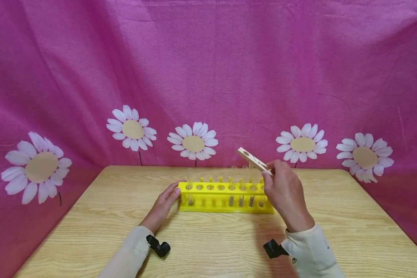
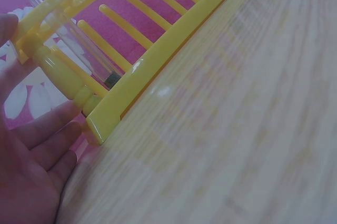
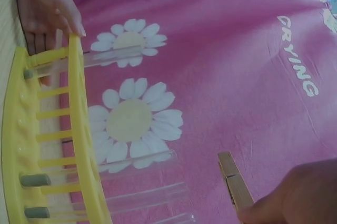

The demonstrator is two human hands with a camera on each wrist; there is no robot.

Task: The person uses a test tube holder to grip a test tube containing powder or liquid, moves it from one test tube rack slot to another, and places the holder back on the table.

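Note:
A yellow test tube rack (image 1: 226,210) stands upright on the table. My left hand (image 1: 164,202) grips its left end, thumb at the top plate and fingers by the end post (image 2: 60,74). One clear test tube (image 1: 190,177) with dark grey matter at its bottom stands in the leftmost hole. Several more test tubes (image 3: 139,161), also with grey contents, fill the right-hand holes. Above these, my right hand (image 1: 286,191) pinches a wooden test tube clamp (image 1: 251,159) near one end. The clamp points up and left, and no tube shows in its round notch.
The wood-grain table (image 1: 208,239) extends around the rack on all sides. Behind and beside it hangs a pink cloth (image 1: 229,77) printed with white daisies. A black wrist camera (image 1: 158,246) sits on the left sleeve, another camera (image 1: 274,249) on the right.

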